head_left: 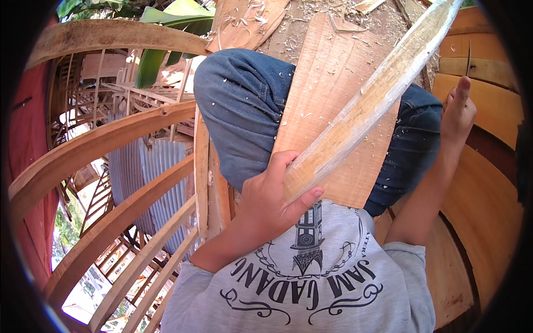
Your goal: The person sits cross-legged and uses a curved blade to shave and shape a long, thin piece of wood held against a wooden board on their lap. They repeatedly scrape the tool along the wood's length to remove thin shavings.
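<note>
Stick (369, 105) slanted over board (327, 77), left hand (265, 191) wrapped round its near end.
Right hand (459, 111), fingers closed, holds thin blade (469, 58) well apart. Risk (judged): one-handed hold lets stick twist; slipping blade nicks left thumb or jeans (233, 105). Shirt (388, 266) bears dark lettering, tower print (308, 238).

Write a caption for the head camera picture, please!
Left hand grips a long wooden stick; right hand holds a thin blade.
</note>
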Motion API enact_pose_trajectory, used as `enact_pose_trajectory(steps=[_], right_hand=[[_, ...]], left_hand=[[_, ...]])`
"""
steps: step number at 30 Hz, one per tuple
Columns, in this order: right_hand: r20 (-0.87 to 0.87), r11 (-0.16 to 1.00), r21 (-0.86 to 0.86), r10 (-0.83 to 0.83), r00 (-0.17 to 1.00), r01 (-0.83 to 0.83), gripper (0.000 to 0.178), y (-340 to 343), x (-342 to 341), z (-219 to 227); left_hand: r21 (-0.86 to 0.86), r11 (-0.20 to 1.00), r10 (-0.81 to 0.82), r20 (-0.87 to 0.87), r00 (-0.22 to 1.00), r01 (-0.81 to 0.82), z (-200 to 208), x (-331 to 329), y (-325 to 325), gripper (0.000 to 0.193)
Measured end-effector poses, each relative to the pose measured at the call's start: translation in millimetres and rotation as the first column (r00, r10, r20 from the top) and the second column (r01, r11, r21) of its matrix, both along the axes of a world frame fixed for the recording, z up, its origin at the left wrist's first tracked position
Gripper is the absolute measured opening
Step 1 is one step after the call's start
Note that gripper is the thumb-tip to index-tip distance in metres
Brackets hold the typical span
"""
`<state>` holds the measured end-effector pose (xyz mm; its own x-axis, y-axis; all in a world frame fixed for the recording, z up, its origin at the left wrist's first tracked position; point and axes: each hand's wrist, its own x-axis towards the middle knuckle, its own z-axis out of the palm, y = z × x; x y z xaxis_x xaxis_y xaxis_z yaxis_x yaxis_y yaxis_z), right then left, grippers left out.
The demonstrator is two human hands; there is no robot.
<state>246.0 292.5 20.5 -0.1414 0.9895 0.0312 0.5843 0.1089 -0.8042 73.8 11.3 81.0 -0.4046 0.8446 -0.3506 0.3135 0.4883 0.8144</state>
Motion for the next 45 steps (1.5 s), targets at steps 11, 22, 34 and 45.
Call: enact_pose_trajectory(steps=[11,22,34,45], right_hand=[[0.192,0.775,0.192,0.571,0.798,-0.601,0.074,-111,-59,15],[0.315,0.792,0.303,0.442,0.84,-0.53,0.08,-89,-59,7],[0.286,0.813,0.306,0.418,0.862,-0.496,0.08,-72,-57,5],[0.108,0.993,-0.027,-0.114,0.988,0.118,0.077,31,-3,-14]], left_hand=[[0.112,0.974,0.115,0.497,0.86,-0.195,-10,-22,4,0.043],[0.133,0.976,0.104,0.419,0.902,-0.175,-14,-17,3,0.046],[0.111,0.984,0.076,0.452,0.889,-0.14,-11,-18,3,0.051],[0.022,0.999,0.018,0.353,0.935,-0.027,-11,-13,-12,0.041]])
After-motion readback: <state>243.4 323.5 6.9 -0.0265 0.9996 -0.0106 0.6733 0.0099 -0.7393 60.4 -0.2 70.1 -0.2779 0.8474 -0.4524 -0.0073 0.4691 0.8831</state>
